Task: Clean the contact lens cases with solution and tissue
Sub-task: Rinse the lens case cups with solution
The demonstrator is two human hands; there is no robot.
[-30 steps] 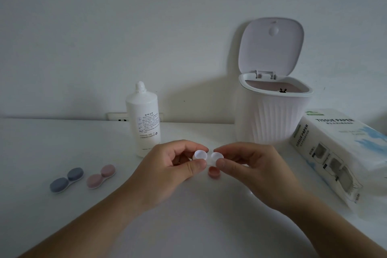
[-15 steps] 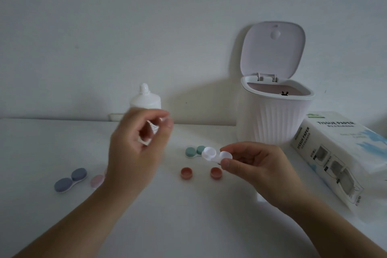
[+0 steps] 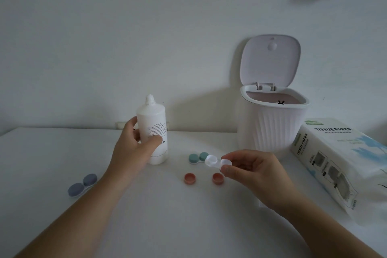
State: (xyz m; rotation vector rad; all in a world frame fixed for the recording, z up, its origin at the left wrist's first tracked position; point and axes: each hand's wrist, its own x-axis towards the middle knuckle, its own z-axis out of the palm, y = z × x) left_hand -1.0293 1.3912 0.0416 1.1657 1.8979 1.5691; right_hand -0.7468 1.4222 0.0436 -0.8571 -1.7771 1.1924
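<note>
- I look down on a white tabletop (image 3: 188, 216) pushed against a plain white wall (image 3: 125, 37), in dim, even light.
- My left hand (image 3: 134, 148) wraps the upright white solution bottle (image 3: 154, 132), thumb across the printed label, fingers behind; the bottle's base meets the tabletop at the back left.
- My right hand (image 3: 251, 170) pinches one cup of the clear lens case (image 3: 216, 162) between thumb and forefinger, holding it above the tabletop, both cups uncapped.
- Two coral caps (image 3: 190, 178) lie open side up on the tabletop, one below the clear case, the other just to its left.
- I count three lens cases in view: the clear one in my hand, a teal case (image 3: 196, 157) with its caps on just behind it, and a blue-grey case (image 3: 82, 184) capped at the far left, partly behind my left forearm.
- One white ribbed bin (image 3: 270, 128) stands at the back right, its lid up against the wall.
- One pack of tissue paper (image 3: 339, 163) lies at the right edge beside the bin.
</note>
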